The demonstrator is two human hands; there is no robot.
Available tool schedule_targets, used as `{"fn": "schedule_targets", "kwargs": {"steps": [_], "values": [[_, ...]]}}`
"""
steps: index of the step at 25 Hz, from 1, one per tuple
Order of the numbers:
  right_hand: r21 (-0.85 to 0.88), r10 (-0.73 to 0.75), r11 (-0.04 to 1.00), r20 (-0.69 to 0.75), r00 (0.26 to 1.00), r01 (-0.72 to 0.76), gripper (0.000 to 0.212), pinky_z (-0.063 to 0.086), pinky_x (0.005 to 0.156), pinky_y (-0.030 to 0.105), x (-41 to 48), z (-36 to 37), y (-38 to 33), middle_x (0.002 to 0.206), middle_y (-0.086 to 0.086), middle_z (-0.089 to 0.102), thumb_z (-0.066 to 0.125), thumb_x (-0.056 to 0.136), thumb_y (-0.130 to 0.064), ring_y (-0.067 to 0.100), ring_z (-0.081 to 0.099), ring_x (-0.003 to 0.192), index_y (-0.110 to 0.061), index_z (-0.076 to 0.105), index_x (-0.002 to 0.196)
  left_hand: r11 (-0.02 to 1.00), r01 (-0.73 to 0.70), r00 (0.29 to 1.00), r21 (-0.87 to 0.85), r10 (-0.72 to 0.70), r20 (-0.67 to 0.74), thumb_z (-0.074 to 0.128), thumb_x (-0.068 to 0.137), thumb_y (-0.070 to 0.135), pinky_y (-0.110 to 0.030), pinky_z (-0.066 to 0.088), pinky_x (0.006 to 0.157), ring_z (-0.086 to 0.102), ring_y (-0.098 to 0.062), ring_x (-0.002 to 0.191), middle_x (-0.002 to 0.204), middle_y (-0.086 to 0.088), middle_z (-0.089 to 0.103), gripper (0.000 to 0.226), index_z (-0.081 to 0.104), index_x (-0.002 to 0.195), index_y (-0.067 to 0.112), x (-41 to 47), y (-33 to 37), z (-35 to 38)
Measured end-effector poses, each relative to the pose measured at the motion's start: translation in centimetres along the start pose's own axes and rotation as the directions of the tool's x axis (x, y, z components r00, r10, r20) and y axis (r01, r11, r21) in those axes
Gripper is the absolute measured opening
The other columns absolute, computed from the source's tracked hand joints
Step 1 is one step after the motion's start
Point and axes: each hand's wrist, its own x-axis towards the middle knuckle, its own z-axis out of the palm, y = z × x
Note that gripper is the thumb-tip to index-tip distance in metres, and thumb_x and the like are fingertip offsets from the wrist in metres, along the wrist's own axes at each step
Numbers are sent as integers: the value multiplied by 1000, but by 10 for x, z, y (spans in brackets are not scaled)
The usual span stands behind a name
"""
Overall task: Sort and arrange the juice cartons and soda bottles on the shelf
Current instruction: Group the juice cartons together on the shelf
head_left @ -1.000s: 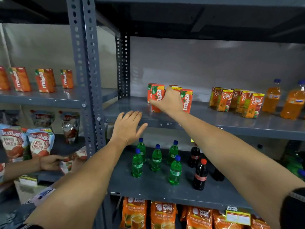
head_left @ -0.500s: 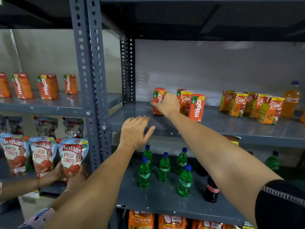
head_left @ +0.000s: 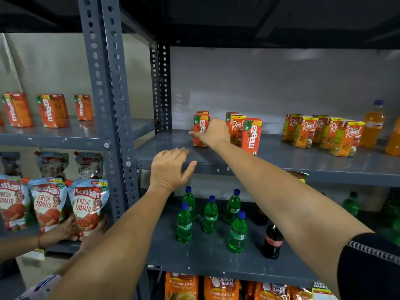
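Note:
On the grey upper shelf (head_left: 281,156), my right hand (head_left: 213,134) is closed on a red Maaza juice carton (head_left: 200,128) at the left end, with a second Maaza carton right behind it. To its right stand a Real carton (head_left: 234,126) and another Maaza carton (head_left: 252,136). My left hand (head_left: 170,166) lies flat, fingers apart, on the shelf's front edge. Further right are several Real cartons (head_left: 307,132) and orange soda bottles (head_left: 373,124). One shelf down stand several green Sprite bottles (head_left: 210,215) and a dark cola bottle (head_left: 271,241).
A perforated steel upright (head_left: 108,126) divides this rack from the left one, where Maaza cartons (head_left: 50,111) stand above Kissan tomato pouches (head_left: 87,204). Another person's hands (head_left: 69,230) hold those pouches. Orange tea packets (head_left: 220,287) fill the bottom shelf.
My right hand has slid the Maaza carton leftward and back along the upper shelf, away from the other cartons. My left hand stays on the shelf edge. The view has shifted.

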Motion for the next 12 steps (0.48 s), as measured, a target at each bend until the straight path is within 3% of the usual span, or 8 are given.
{"fn": "schedule_targets", "kwargs": {"steps": [2, 5, 8, 12], "values": [[6, -39, 999, 4, 999, 39, 56, 45, 66, 26, -1, -9, 0, 101, 8, 66, 70, 78, -55, 21, 66, 94, -8, 57, 105, 1000, 21, 1000, -10, -21, 16, 42, 89, 44, -35, 48, 81, 68, -23, 89, 97, -6, 73, 46, 71, 101, 10, 0, 3, -1], [56, -82, 995, -33, 996, 84, 43, 48, 64, 28, 5, -24, 2, 83, 9, 69, 67, 82, -53, 23, 69, 83, -12, 54, 76, 998, 68, 998, -5, -68, 7, 42, 87, 41, -36, 47, 82, 68, -24, 85, 94, -7, 73, 45, 71, 97, 9, 1, 9, -3], [127, -150, 979, -71, 986, 158, 36, 57, 70, 42, 15, -48, 8, 71, 15, 69, 69, 83, -39, 30, 71, 70, -9, 54, 71, 996, 87, 995, -23, -86, 49, 39, 87, 36, -37, 44, 76, 65, -27, 68, 75, -7, 70, 40, 68, 80, 9, 12, 27, -5], [163, -201, 963, -98, 975, 214, 34, 55, 61, 33, 29, -92, 17, 65, 12, 64, 69, 84, -22, 31, 73, 65, -17, 44, 63, 997, 53, 984, -55, -43, 172, 34, 87, 32, -36, 41, 64, 56, -29, 53, 59, -6, 61, 39, 58, 63, 12, 41, 65, -6]]}}
